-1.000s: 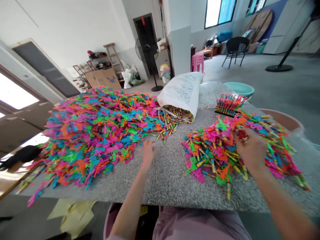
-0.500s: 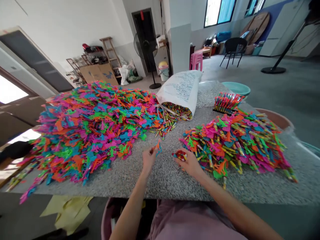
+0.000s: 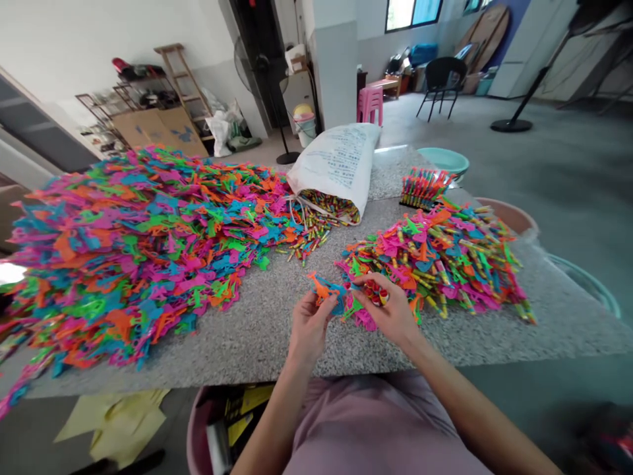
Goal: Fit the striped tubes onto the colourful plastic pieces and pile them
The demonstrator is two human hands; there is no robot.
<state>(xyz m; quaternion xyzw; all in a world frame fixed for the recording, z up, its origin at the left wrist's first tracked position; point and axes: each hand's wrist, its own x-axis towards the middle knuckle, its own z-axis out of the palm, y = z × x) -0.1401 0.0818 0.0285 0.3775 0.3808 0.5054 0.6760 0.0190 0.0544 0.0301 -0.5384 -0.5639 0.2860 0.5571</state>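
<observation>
My left hand point(image 3: 310, 323) is closed on small flat plastic pieces, an orange piece point(image 3: 324, 287) and a blue piece point(image 3: 338, 302), pinched between thumb and fingers. Close beside it, my right hand point(image 3: 393, 313) curls round several small patterned tubes point(image 3: 378, 294) with red ends. Its thumb and fingertip meet near the blue piece; whether they grip it I cannot tell. A pile of coloured plastic pieces joined with patterned tubes point(image 3: 435, 257) lies just beyond and right of my right hand. Left of my hands spreads a large heap of loose coloured plastic pieces point(image 3: 163, 244).
A white woven sack point(image 3: 336, 158) lies on its side, patterned tubes spilling from its mouth. Behind the right pile stands a black rack of tubes point(image 3: 420, 191). The speckled stone table point(image 3: 277, 343) ends close to my body. Basins, including a turquoise basin point(image 3: 445, 158), stand beyond its edge.
My two hands have come together over the table; before, they were apart. The left hand's orange and blue pieces now meet the right hand's fingertips. The view has shifted slightly.
</observation>
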